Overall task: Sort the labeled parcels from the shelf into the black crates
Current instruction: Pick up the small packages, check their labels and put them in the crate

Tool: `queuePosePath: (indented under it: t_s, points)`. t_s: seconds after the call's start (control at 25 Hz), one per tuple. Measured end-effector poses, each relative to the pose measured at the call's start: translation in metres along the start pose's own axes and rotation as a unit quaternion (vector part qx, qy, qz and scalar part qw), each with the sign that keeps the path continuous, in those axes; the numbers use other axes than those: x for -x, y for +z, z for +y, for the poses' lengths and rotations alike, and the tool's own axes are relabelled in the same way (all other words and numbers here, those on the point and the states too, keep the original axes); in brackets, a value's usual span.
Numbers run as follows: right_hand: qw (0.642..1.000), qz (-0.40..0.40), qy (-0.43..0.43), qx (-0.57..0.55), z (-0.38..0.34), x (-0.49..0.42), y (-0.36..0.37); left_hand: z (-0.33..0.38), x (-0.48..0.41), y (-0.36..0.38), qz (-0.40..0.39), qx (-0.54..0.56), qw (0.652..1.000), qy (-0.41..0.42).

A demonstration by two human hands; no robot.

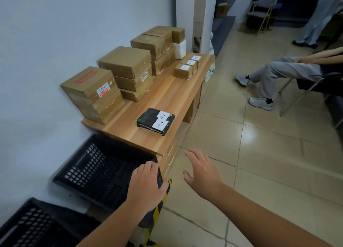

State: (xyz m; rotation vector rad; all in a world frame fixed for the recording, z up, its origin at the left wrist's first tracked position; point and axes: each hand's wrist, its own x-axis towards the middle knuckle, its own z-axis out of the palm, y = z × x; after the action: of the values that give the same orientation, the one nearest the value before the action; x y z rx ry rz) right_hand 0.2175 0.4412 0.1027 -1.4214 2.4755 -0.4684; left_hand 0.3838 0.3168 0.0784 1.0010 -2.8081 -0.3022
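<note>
near black crate (27,226): lowest in my view, on the floor by the wall; I see no parcel in the part that shows.
my left hand (146,185): fingers bent over the right corner of the far black crate (74,159), thumb on the outer side; it grips that rim and nothing else.
my right hand (201,174): in the air over the floor tiles, just right of the shelf's front corner; fingers spread and nearly straight, holding nothing.
wooden shelf (167,98): runs away from me along the wall, its near end above the far black crate.
black labeled parcels (156,121): a small stack lying flat near the shelf's front edge, white handwritten labels up; ahead of my right fingertips and a little to the left, well apart from both hands.
long axis: the stack looks close to square from here, so I cannot tell.
nearer hand: the right, I judge, and it is the free one; the reach goes forward and up over the shelf edge.
small labeled cartons (186,68): a row of three further along the shelf.
large cardboard boxes (89,90): stacked against the wall.
</note>
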Motion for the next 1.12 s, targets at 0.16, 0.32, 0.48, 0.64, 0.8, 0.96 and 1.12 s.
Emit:
queuePosePath:
  t_s: [0.16,0.32,0.48,0.64,0.8,0.96,1.12]
  points:
    - [1.0,-0.007,-0.01,-0.001,0.022,-0.023,-0.006,0.008,-0.036,0.011,-0.016,-0.01,1.0,0.006]
    - [1.0,-0.014,-0.021,0.01,0.04,-0.061,-0.01,0.011,-0.084,0.023,-0.031,-0.018,0.999,0.003]
    - [0.999,-0.032,-0.036,0.023,0.054,-0.115,-0.016,0.007,-0.135,0.029,-0.032,0.003,0.999,-0.01]
    - [0.996,-0.06,-0.051,0.043,0.062,-0.19,-0.015,-0.019,-0.198,0.042,-0.022,0.012,0.999,-0.029]
    - [0.993,-0.094,-0.055,0.055,0.06,-0.255,-0.011,-0.044,-0.243,0.06,-0.012,0.027,0.998,-0.052]
    - [0.986,-0.129,-0.077,0.072,0.062,-0.308,0.0,-0.065,-0.27,0.07,-0.011,0.024,0.996,-0.085]
    - [0.967,-0.192,-0.138,0.097,0.062,-0.36,0.013,-0.085,-0.29,0.078,-0.046,0.016,0.99,-0.131]
